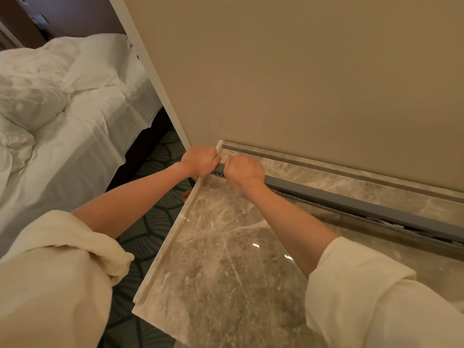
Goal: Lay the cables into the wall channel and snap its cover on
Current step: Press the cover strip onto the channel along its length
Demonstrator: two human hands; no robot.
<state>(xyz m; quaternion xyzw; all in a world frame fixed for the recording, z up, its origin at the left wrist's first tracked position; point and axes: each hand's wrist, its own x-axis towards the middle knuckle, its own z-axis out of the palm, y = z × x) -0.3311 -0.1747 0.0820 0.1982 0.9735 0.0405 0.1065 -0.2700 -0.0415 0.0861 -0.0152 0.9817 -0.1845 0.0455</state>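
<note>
A long grey slotted channel (356, 205) lies along the back of a marble counter (226, 247), against the marble upstand below the beige wall. Its grey cover sits on top; toward the right the slotted side and a dark gap show beneath it. My left hand (200, 160) is clenched around the channel's left end at the counter's corner. My right hand (244, 170) is fisted on the cover just beside it, knuckles up. No cables show clearly.
A bed with rumpled white sheets (62, 109) stands to the left, with patterned carpet (155, 217) between it and the counter. A white door frame (150, 71) edges the wall. Cream robe sleeves cover both my upper arms.
</note>
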